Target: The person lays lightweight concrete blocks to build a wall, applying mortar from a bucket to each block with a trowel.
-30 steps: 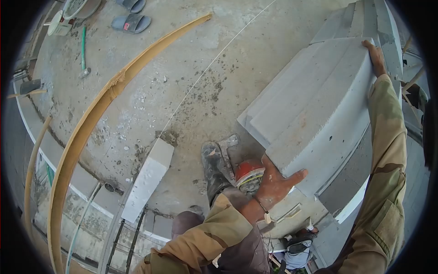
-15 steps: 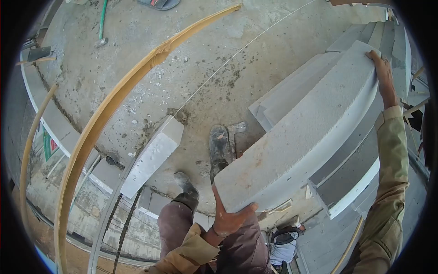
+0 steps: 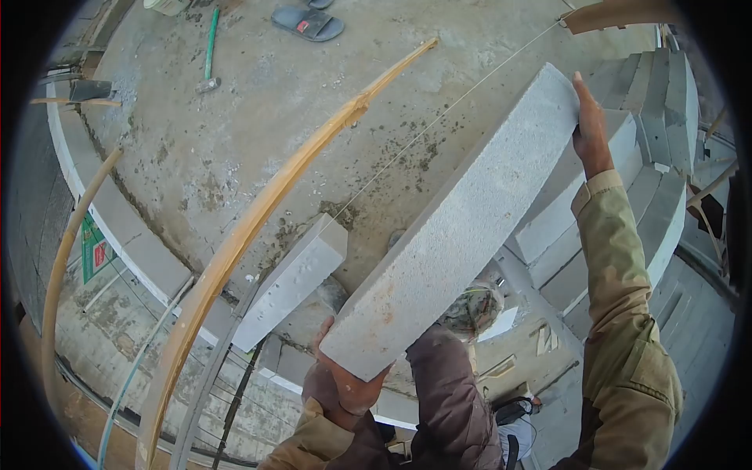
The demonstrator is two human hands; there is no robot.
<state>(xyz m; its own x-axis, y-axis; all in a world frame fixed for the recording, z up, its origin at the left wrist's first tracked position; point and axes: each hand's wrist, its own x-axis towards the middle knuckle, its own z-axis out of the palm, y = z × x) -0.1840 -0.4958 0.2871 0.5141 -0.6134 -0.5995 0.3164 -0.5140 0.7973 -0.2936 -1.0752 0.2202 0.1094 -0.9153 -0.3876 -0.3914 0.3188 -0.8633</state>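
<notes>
A long pale grey block point(image 3: 462, 227) is held up at a slant in front of my body, over my legs. My left hand point(image 3: 352, 384) grips its lower end, with the fingers partly hidden beneath it. At the upper right end, my right hand point(image 3: 592, 129) presses along the block's side, thumb out of sight. Left of the held block, a shorter white block point(image 3: 294, 282) sits on the wall line, with a taut string point(image 3: 431, 121) running from its top.
A wooden pole point(image 3: 266, 200) crosses the left side. Stacked blocks point(image 3: 662, 102) stand at the right. On the concrete floor lie a green-handled hammer point(image 3: 211, 55) and a sandal point(image 3: 308, 23). Below, part of another person point(image 3: 515, 431) shows.
Both hands have carried the long block leftward, away from the stack, and its far end has swung left. The view has shifted too. My grip stays on both ends.
</notes>
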